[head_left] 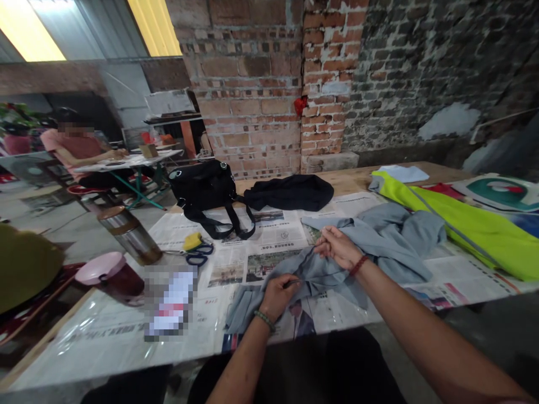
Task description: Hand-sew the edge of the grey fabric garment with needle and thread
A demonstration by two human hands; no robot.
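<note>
Your left hand (278, 294) pinches what looks like a needle against the grey garment (379, 241) on the newspaper-covered bench (105, 331), while your right hand (337, 247) grips a fold just beyond. Scissors (197, 255) lie well left of your fingers.

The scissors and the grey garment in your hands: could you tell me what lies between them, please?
Only newspaper spread on the table separates the scissors from the grey garment, in the head view.

Scissors (197, 253) left of garment (370, 247)
</note>
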